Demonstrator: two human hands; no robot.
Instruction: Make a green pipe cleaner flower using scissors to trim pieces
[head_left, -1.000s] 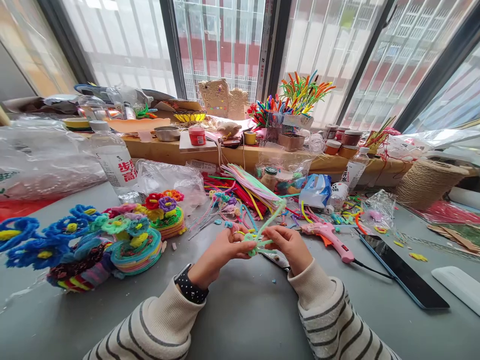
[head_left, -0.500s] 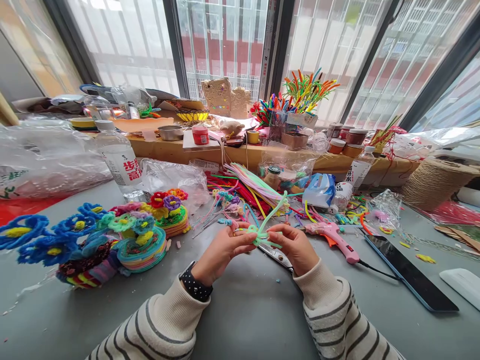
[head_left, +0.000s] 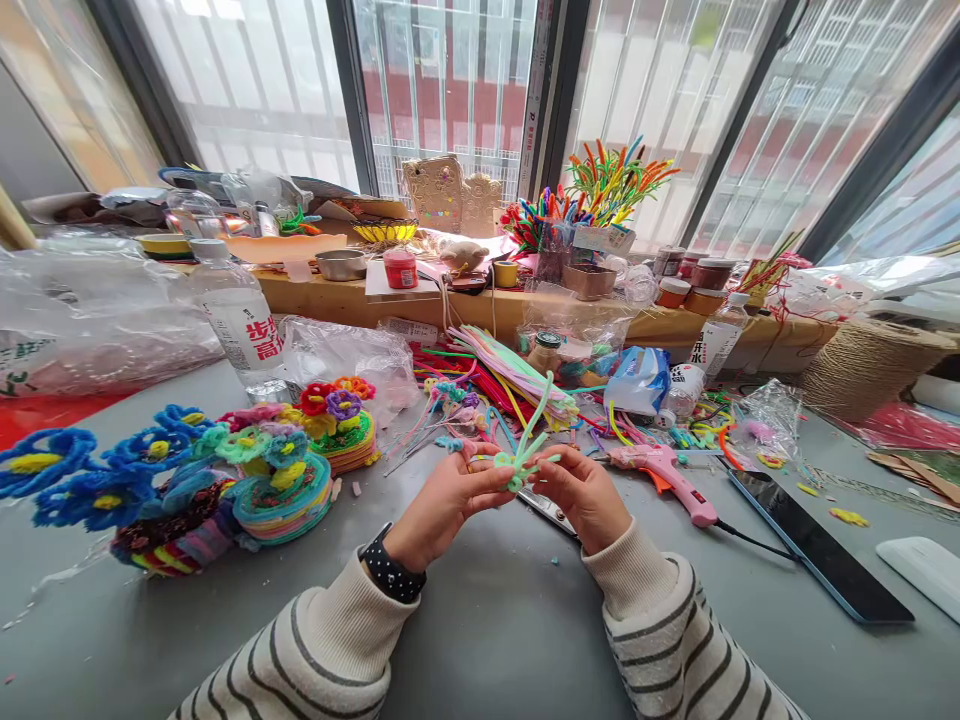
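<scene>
Between my hands, a light green pipe cleaner point(head_left: 534, 420) is bent into small loops, with a long end sticking up. My left hand point(head_left: 457, 500) pinches the looped part from the left, thumb on the near side. From the right, my right hand point(head_left: 583, 492) pinches another part of it between thumb and fingers. Scissors point(head_left: 551, 512) lie on the table beneath, partly hidden by my right hand. Just right of that hand rests a pink hot glue gun point(head_left: 667, 475). Behind my hands is a bundle of pastel pipe cleaners point(head_left: 517, 375).
Pipe-cleaner flower pots point(head_left: 285, 490) with blue flowers point(head_left: 105, 490) stand on the left. A phone point(head_left: 814, 540) and a white object point(head_left: 922, 570) lie right. Further back are a water bottle point(head_left: 236, 320), a twine spool point(head_left: 874, 370) and paint jars point(head_left: 400, 270).
The upright end of the green pipe cleaner has tilted left and sits lower. My right hand has shifted slightly left, and its grip has changed a little. My left hand stays nearly in place.
</scene>
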